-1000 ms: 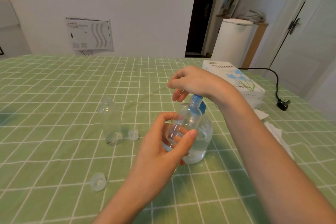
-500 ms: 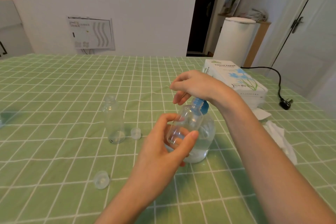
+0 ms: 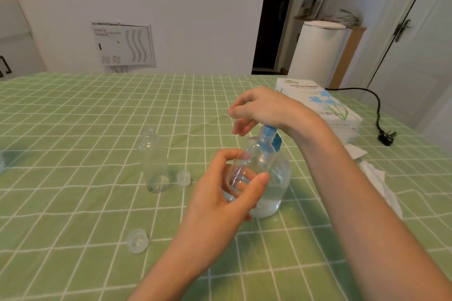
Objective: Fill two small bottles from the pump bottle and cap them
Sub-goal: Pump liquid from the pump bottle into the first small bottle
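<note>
We look down at a green checked tablecloth (image 3: 73, 129). Little has changed in the last second: our left hand (image 3: 220, 195) still grips one small bottle (image 3: 250, 164), tilted, its mouth at the spout of the pump bottle (image 3: 277, 188) standing just behind it. Our right hand (image 3: 264, 109) stays over the blue pump head (image 3: 270, 135), palm resting on it, fingers loosely curled around nothing. We cannot tell whether liquid is entering. We judge the first fill is still under way; the second small bottle (image 3: 155, 161) stands uncapped to the left, a cap (image 3: 183, 178) just beside it and the other cap (image 3: 137, 241) nearer us
</note>
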Motion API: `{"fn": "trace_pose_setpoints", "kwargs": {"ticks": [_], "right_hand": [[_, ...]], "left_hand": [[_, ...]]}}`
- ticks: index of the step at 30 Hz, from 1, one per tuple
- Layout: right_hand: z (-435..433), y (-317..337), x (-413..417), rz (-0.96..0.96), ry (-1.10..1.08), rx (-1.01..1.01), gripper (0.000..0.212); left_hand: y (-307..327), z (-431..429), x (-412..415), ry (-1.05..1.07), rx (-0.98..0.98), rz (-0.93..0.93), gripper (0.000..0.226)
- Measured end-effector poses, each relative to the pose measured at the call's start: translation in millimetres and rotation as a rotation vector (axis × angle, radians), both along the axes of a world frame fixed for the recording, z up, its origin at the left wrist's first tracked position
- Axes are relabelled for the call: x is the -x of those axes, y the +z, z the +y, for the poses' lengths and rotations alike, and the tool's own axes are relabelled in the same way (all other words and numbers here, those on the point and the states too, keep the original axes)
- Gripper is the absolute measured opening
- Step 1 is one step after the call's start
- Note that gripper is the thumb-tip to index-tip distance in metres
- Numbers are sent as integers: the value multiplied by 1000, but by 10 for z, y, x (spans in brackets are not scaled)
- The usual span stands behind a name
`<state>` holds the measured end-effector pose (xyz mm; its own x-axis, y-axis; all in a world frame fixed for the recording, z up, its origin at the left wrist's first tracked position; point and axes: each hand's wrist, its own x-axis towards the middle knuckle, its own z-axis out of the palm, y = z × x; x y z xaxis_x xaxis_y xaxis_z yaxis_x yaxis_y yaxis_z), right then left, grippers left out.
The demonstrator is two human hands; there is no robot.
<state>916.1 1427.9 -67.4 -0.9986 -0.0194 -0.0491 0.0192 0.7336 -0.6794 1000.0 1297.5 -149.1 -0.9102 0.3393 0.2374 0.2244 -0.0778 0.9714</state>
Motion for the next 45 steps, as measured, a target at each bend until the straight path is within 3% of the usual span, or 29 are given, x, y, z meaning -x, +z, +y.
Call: {"fn": "trace_pose_setpoints", "kwargs": {"ticks": [8, 17, 33, 45], "right_hand": [[-9, -54, -36, -14, -2, 16, 19], [40, 99, -32, 121, -54, 25, 16], [7, 80, -96, -42, -9, 30, 31], [-18, 3, -126, -120, -24, -8, 28]], "left_hand": [[-29, -28, -4, -4, 28, -5, 36], [31, -16, 7, -14, -1, 2, 36], [39, -12, 3, -16, -10, -3, 39], [-25, -15, 5, 5, 17, 3, 40]]}}
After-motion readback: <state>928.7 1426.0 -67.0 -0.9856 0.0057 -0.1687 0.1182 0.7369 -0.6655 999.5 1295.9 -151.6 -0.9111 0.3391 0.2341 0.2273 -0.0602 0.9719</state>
